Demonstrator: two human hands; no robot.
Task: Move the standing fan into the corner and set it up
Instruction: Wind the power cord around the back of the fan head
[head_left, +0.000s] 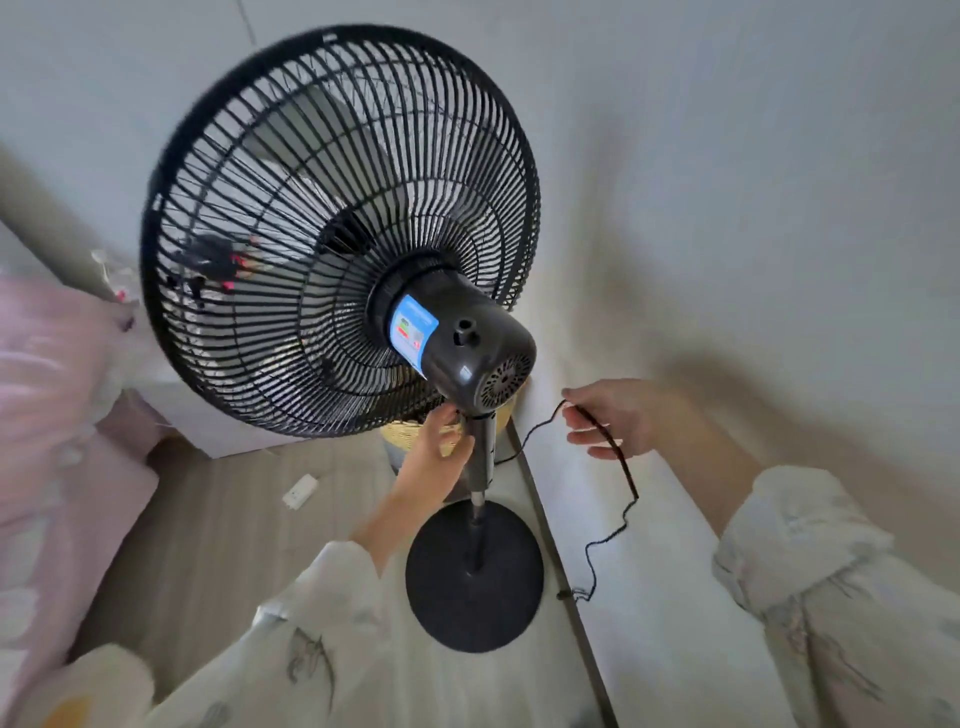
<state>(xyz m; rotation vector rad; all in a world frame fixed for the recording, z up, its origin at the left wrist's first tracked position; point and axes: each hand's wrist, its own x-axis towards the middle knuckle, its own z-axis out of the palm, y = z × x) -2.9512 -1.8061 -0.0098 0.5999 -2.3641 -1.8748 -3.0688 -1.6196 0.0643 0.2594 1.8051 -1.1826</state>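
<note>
A black standing fan (337, 228) stands upright on its round base (474, 577), close to the white wall on the right. Its grille faces away from me, and the motor housing (467, 343) with a blue sticker points back at me. My left hand (436, 447) grips the pole (480, 467) just under the motor housing. My right hand (613, 415) pinches the thin black power cord (618, 457). The cord hangs in loops down the wall toward the floor, where its end lies near the skirting.
A bed with pink bedding (47, 415) fills the left side. A woven basket (415, 431) sits behind the fan pole, by a white low cabinet (208, 415). A small white object (300, 491) lies on the wood floor. A dark skirting strip (561, 571) runs along the wall.
</note>
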